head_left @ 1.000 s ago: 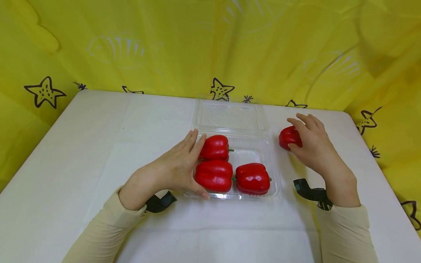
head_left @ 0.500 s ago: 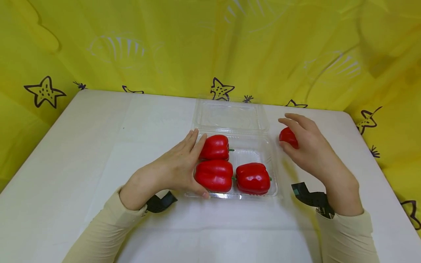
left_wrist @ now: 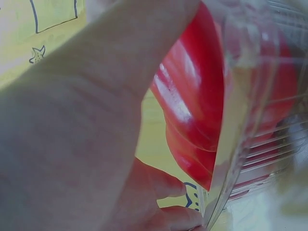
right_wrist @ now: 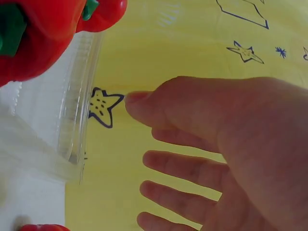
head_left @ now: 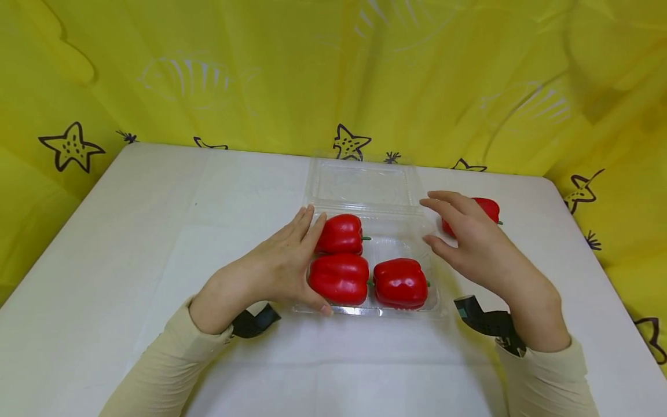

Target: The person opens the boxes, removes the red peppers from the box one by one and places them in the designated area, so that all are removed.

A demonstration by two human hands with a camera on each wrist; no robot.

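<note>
A clear plastic clamshell container [head_left: 392, 245] lies with its lid folded back in the head view. Two red bell peppers fill its left side, a rear one [head_left: 343, 233] and a front one [head_left: 340, 279]. Another red bell pepper [head_left: 401, 282] sits at its front right. With fingers extended, my left hand [head_left: 273, 269] rests along the container's left side, thumb near the front rim. My right hand [head_left: 479, 243] hovers right of the container, fingers apart and holding nothing. Partly hidden behind it, a loose red bell pepper [head_left: 488, 208] lies on the table.
The lid [head_left: 367, 184] reaches toward the table's back edge. Behind the white table [head_left: 130, 231] hangs a yellow curtain [head_left: 292, 69] with starfish and fish drawings, which also wraps the sides. A black wrist mount [head_left: 484, 318] sits below each hand.
My right hand has come off the loose pepper and shifted left toward the container. That pepper stays in its place, its stem now showing. My left hand has kept still.
</note>
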